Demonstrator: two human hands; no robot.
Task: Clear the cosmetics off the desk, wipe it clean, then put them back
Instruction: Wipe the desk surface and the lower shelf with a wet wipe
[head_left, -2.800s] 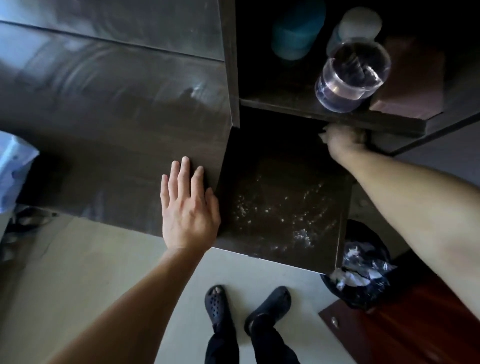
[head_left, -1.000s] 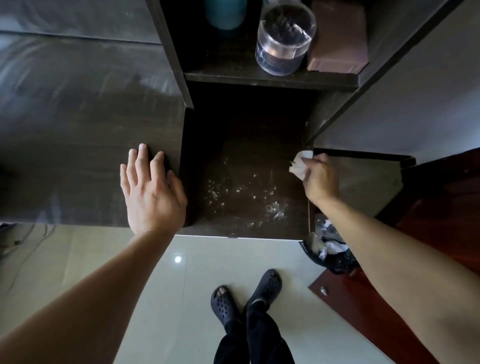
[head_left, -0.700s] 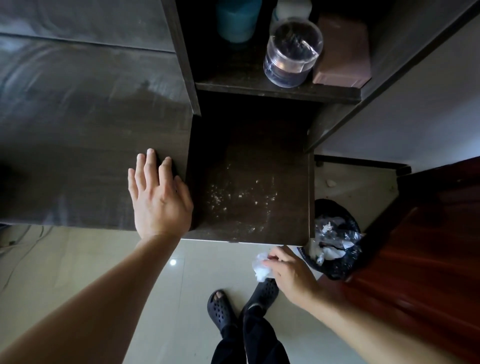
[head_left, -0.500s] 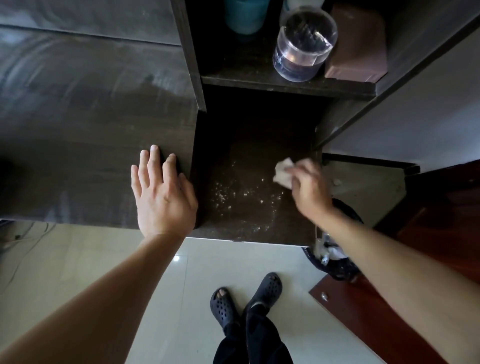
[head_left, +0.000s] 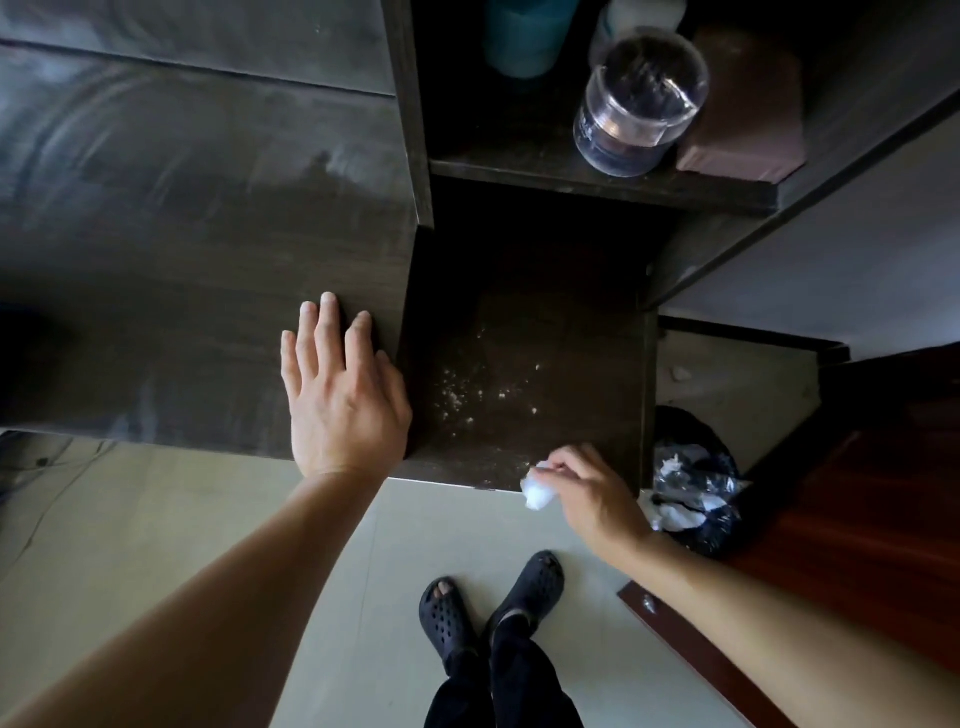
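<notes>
Below, bin bag (head_left: 696, 436) holds crumpled tissues (head_left: 675, 512); right hand (head_left: 592, 493) pinches a wad (head_left: 537, 493).

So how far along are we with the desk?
Looks done: desk cleared, wipe-streaked. In hand: right hand pinches a tissue at the front edge of the lower shelf; left hand rests on the desk. Left: white specks on that shelf, then the put-back.

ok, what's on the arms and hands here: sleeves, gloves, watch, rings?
Nothing worn. The left hand and right hand have no gloves, and no ring shows on the fingers. No watch or band at either wrist. The left forearm and right forearm are uncovered to the frame edge; no sleeve in view.
</notes>
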